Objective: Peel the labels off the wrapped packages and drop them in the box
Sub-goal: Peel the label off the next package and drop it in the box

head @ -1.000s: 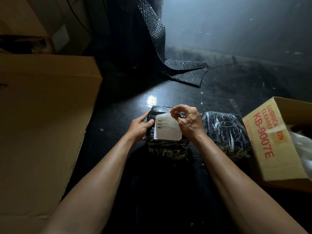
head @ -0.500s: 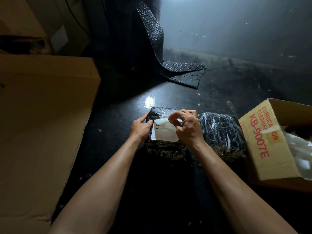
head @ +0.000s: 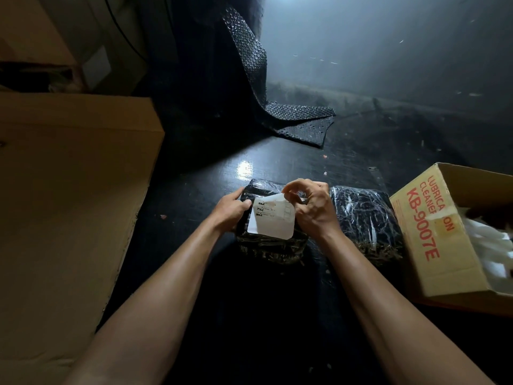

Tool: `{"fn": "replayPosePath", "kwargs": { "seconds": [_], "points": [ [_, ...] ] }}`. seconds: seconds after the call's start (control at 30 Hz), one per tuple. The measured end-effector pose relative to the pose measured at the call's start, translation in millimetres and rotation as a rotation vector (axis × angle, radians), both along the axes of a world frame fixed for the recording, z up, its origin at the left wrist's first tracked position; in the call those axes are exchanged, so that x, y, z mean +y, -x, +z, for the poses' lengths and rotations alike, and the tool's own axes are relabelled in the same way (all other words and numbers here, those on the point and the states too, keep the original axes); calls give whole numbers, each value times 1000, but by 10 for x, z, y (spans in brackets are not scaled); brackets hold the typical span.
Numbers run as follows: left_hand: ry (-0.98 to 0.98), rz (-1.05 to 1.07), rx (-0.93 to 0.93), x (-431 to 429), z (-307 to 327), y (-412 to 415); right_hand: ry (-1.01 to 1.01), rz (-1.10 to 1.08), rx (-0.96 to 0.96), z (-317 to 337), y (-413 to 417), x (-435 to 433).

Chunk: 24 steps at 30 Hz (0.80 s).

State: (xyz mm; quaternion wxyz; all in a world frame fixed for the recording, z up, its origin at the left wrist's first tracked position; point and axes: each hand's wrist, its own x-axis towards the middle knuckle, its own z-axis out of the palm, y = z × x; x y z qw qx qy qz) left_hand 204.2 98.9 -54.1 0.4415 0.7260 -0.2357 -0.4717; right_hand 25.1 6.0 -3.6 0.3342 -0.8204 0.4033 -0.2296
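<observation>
- Head view: a package (head: 270,247) wrapped in glossy, crinkled black film is seen mid-way across the dark shiny surface (head: 288,162), with a white round-cornered paper label (head: 273,222) on top.
- Its left side is gripped by the left hand (head: 230,211).
- The label's curled-up top edge is pinched by the right hand (head: 312,208).
- A cardboard box (head: 433,240) is seen at the right edge.

- Your left hand (head: 231,209) grips the package (head: 272,248) edge, thumb on top.
- Your right hand (head: 312,211) pinches the label (head: 274,220) corner, fingers curled.
- Both forearms reach forward.
</observation>
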Motion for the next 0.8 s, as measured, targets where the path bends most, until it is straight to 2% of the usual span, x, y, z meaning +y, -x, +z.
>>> {"fn": "replayPosePath", "kwargs": {
  "seconds": [0.17,0.3,0.4,0.63,0.8],
  "points": [
    [-47,-103,89,-3,26,-119,-35,12,43,49,-17,-30],
    [-73,-72,194,9,-57,-128,-66,12,15,15,-54,-65],
    [-69,-53,219,9,-103,-132,-13,3,22,36,-71,-83],
    [-1,73,171,20,-157,-14,53,14,32,79,-57,-94],
    [22,80,101,16,-253,1,120,30,55,110,0,11]
  ]
}}
